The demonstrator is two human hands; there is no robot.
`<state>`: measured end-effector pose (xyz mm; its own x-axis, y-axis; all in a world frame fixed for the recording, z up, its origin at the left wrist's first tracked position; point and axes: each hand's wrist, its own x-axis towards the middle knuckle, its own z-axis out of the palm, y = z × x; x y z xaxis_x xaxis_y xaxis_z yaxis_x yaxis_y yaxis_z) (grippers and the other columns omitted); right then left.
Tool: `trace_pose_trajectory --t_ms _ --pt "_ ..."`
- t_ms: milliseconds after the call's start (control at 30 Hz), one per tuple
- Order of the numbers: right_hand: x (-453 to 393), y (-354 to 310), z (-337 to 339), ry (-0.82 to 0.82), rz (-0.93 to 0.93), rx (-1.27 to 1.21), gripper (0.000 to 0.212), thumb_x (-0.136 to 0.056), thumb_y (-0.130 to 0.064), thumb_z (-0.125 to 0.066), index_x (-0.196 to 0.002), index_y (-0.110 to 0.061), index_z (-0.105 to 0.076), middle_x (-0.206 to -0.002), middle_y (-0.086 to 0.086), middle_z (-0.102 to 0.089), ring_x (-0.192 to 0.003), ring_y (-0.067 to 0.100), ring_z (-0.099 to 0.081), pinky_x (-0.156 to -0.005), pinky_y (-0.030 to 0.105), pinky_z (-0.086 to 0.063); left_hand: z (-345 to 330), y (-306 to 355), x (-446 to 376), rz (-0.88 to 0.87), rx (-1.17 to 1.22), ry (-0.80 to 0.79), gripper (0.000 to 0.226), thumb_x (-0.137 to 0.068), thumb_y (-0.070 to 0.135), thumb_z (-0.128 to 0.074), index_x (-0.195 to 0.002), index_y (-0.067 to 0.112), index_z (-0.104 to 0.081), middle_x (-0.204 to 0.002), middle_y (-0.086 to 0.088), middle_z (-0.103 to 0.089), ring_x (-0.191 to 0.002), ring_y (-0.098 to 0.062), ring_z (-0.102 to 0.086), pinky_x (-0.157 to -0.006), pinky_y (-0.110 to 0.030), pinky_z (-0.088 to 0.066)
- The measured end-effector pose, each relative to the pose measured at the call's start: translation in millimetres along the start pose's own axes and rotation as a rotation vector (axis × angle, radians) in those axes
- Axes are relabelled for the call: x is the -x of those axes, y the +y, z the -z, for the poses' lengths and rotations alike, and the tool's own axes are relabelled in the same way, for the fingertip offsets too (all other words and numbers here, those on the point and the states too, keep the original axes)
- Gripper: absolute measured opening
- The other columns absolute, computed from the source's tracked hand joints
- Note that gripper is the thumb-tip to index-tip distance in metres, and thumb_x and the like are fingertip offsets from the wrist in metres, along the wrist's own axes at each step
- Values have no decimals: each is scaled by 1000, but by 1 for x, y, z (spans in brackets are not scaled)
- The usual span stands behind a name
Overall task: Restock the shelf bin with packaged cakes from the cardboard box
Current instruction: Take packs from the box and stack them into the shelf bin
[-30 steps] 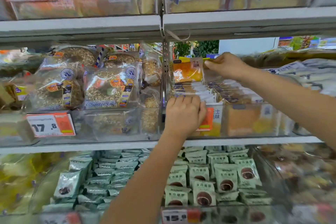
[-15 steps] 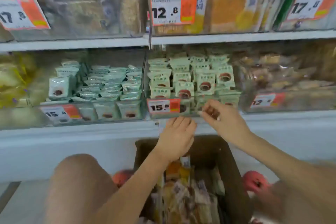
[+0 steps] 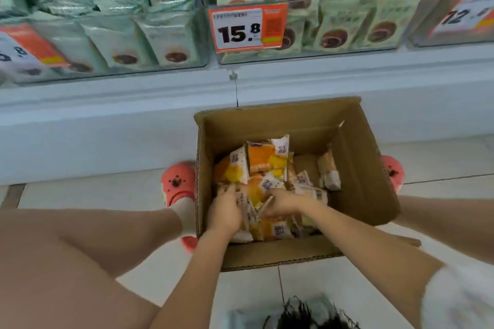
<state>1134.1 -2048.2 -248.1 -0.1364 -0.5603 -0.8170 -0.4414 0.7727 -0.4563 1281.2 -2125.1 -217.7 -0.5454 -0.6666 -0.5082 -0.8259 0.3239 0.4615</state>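
An open cardboard box [image 3: 358,168] stands on the floor between my feet, below the lowest shelf. Several orange-and-white packaged cakes [image 3: 267,157] lie loose inside it. Both hands are down in the box. My left hand [image 3: 224,211] presses its fingers on the packs at the near left. My right hand [image 3: 283,201] curls over a bunch of packs beside it, fingers bent around their edges. The shelf bin for these cakes is out of view above.
Clear bins of green snack packs [image 3: 334,24] with an orange 15.8 price tag [image 3: 247,28] fill the lowest shelf [image 3: 133,96] above the box. Pink clogs [image 3: 177,184] flank the box on the white tiled floor. My bare knees frame the view.
The view has dropped from the upper shelf to the floor. Both hands have left the cake bin, come down past the lower shelf and gone into the box onto the packs.
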Motion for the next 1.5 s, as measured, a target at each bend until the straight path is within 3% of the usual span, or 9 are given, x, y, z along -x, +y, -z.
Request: trace_pose_trajectory --t_ms 133,367,567,667,767,933,1067,1300,1500 --pt "-14 -38 -33 -87 43 -416 59 -85 -32 -67 -136 -15 -40 -126 4 -53 -110 21 -57 -86 26 -50 7 -11 -8 214 191 80 49 -89 -7 -42 -136 8 -40 -139 -16 -43 -126 -33 -44 -106 -42 -38" --pt "-20 -33 -43 218 77 -396 31 -94 -19 -55 -124 -12 -56 -123 9 -60 -111 25 -57 -91 32 -46 3 -11 -2 246 298 96 49 -91 -5 -37 -139 7 -35 -139 -18 -40 -125 -35 -44 -105 -45 -38" --pt "54 11 21 -119 141 -576 31 -94 -22 -54 -124 -21 -49 -111 0 -65 -97 16 -66 -75 32 -57 12 -4 -3 209 510 64 46 -103 38 -25 -139 12 -39 -136 -15 -49 -124 -30 -48 -103 -38 -37" --pt "74 24 28 -138 170 -816 35 -95 -23 -52 -129 -24 -45 -117 3 -64 -103 19 -66 -82 40 -57 17 8 -1 194 717 -154 57 -94 62 -21 -101 19 -58 -105 -13 -66 -98 -27 -63 -91 -42 -51" --pt "75 12 23 7 213 -1173 35 -98 -41 -37 -128 -24 -48 -122 9 -63 -108 27 -64 -87 47 -54 20 29 4 113 790 47 53 -97 57 -21 -76 20 -54 -68 -4 -58 -65 -19 -58 -62 -29 -48" --pt "71 10 12 394 141 -1324 53 -98 -51 -26 -131 -18 -49 -122 11 -63 -105 25 -65 -95 49 -49 24 51 7 -38 736 212 54 -101 48 -19 -63 21 -47 -62 0 -51 -58 -14 -49 -60 -27 -40" --pt "86 -2 20 299 293 -1703 47 -101 -45 -25 -124 -13 -50 -123 13 -60 -100 26 -61 -88 42 -48 33 66 12 -152 707 368 53 -102 43 -23 -60 15 -41 -57 0 -44 -52 -13 -40 -53 -26 -33" --pt "141 -26 65 429 500 -1101 42 -81 -37 -63 -120 -24 -58 -111 2 -69 -100 22 -67 -78 38 -56 101 101 38 -392 586 604 51 -104 30 -27 -66 16 -57 -52 7 -47 -46 -4 -45 -49 -20 -30" --pt "210 -66 130 493 718 -1111 21 -78 -14 -66 -99 -15 -64 -87 0 -74 -84 18 -71 -73 37 -58 181 169 73 -710 424 773 46 -104 18 -32 -59 26 -40 -46 11 -33 -39 -7 -37 -44 -24 -21"
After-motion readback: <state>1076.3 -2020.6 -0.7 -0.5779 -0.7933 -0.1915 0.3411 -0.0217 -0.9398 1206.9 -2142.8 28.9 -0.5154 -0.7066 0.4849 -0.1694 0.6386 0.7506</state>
